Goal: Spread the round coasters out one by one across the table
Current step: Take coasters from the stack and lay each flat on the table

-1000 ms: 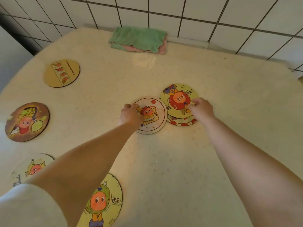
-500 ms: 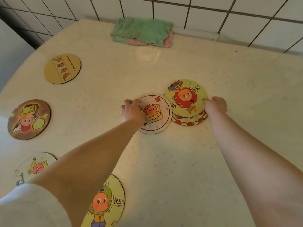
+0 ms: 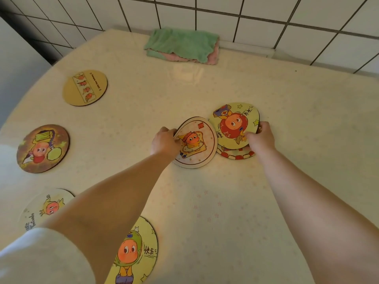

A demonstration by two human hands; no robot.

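Note:
My left hand [image 3: 165, 141] grips the left edge of a white round coaster [image 3: 200, 144] with an orange cartoon figure, its left side tilted up off the table. My right hand [image 3: 260, 137] holds the right edge of a yellow coaster with a red figure [image 3: 232, 124], lifted off a red-and-white rimmed coaster [image 3: 238, 155] that lies beneath it. Laid out apart on the left are a tan coaster [image 3: 85, 87], a brown coaster [image 3: 43, 148], a pale coaster [image 3: 46, 208] and, nearest me, a yellow-green coaster [image 3: 133, 253].
The cream table [image 3: 225, 201] ends at a white tiled wall behind. A folded green and pink cloth [image 3: 182, 46] lies at the back edge. The table's curved left edge drops off near the tan coaster.
My left hand has tipped the white coaster's left edge up. My right hand has shifted to the yellow coaster's right edge, closed on it and raised it from the coaster below.

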